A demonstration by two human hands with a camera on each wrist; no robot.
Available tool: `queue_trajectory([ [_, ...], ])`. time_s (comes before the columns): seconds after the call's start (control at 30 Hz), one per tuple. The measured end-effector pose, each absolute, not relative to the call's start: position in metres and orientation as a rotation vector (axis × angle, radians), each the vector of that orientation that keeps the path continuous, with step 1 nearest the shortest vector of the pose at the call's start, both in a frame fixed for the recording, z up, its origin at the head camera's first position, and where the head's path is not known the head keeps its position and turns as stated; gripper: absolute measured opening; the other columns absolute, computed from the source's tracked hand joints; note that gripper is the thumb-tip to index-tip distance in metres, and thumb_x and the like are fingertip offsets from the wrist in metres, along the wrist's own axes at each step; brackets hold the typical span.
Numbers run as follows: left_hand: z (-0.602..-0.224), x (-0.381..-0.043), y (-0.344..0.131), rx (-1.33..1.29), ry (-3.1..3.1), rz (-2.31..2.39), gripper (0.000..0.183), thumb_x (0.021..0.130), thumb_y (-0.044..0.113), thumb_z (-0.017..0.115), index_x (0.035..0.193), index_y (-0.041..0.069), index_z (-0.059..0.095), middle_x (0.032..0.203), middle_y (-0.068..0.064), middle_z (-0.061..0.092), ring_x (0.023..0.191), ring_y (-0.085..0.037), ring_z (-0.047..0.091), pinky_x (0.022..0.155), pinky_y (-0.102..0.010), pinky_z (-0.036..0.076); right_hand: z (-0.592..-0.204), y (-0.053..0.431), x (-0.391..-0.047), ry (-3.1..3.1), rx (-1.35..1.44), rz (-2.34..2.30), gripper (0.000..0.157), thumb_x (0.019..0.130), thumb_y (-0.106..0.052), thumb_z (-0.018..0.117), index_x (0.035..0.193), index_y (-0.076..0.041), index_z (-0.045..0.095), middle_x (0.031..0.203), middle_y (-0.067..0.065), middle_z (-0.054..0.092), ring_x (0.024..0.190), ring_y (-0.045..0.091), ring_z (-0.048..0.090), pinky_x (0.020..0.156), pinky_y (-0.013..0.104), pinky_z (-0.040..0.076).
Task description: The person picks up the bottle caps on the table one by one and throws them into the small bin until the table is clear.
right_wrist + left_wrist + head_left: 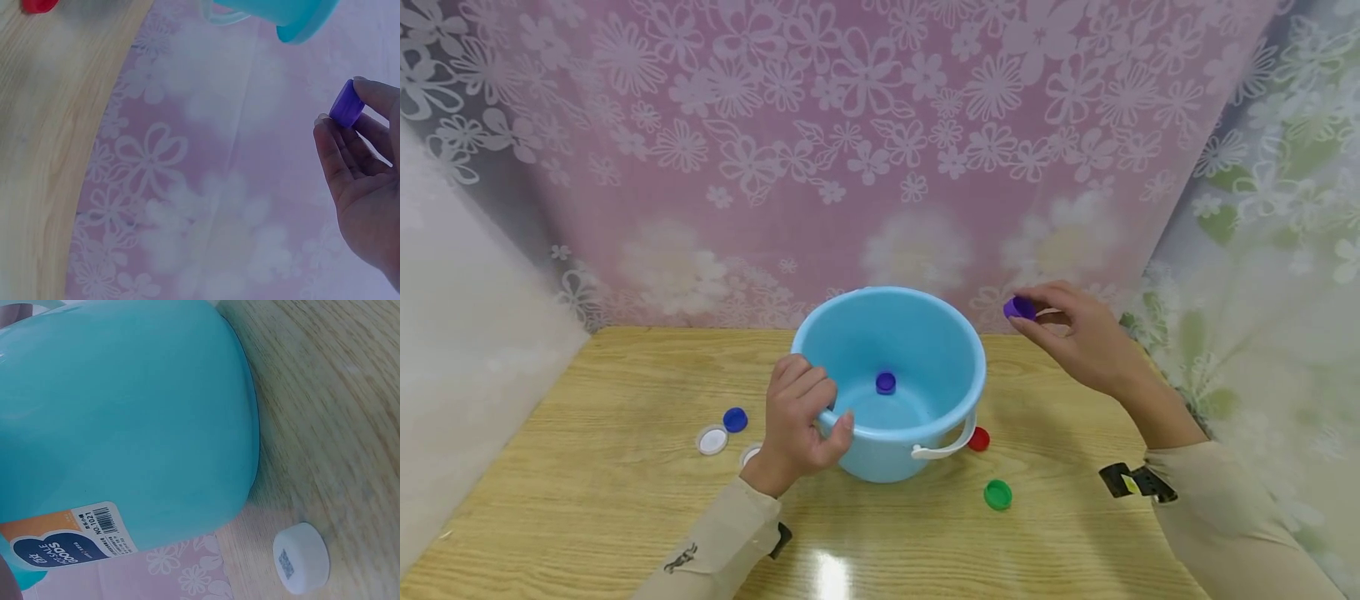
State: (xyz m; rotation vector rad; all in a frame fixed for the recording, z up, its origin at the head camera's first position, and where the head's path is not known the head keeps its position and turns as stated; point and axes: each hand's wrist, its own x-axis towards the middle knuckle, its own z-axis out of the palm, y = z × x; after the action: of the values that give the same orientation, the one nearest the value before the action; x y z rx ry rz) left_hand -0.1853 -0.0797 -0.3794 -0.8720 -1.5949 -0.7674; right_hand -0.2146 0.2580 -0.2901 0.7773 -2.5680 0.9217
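At two o'clock from the light-blue bucket (880, 467) on the desk (625, 500), the right hand (1078, 343) is pinching a purple cap (1017, 311) with its fingers, while the left hand (803, 417) is gripping the rim (887, 434) at eight o'clock and a second purple cap (886, 383) is lying inside.

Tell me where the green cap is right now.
In the head view, the green cap lies on the table to the lower right of the bucket, just below the red cap.
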Motion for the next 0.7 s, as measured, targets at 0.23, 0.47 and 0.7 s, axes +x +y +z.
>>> queue_trajectory([
  [0.23,-0.379,-0.185,-0.080,-0.873,-1.597,-0.764,0.036,0.085,0.036,0.044,0.058,0.016,0.029,0.055,0.003,0.027,0.056,-0.018,0.028,0.066,-0.038,0.028,-0.288,0.241,-0.217,-2.473,0.885,0.916,0.038,0.088,-0.008,0.069,0.124,-0.002,0.060,0.112,0.006,0.059,0.094,0.018,0.062,0.080,0.014,0.047],
  [0.47,-0.380,-0.186,-0.081,-0.869,-1.599,-0.762,0.036,0.085,0.036,0.044,0.058,0.016,0.029,0.055,0.003,0.028,0.056,-0.018,0.029,0.066,-0.038,0.028,-0.287,0.224,-0.217,-2.519,0.947,0.948,0.039,0.089,-0.013,0.068,0.126,-0.003,0.059,0.115,0.005,0.057,0.097,0.020,0.062,0.082,0.032,0.052],
  [0.7,-0.379,-0.186,-0.080,-0.876,-1.591,-0.762,0.037,0.085,0.036,0.044,0.058,0.016,0.029,0.055,0.003,0.027,0.056,-0.018,0.029,0.066,-0.038,0.028,-0.289,0.209,-0.216,-2.539,1.023,0.918,0.038,0.089,-0.014,0.068,0.125,-0.006,0.060,0.117,0.002,0.056,0.099,0.020,0.063,0.082,0.038,0.052],
])
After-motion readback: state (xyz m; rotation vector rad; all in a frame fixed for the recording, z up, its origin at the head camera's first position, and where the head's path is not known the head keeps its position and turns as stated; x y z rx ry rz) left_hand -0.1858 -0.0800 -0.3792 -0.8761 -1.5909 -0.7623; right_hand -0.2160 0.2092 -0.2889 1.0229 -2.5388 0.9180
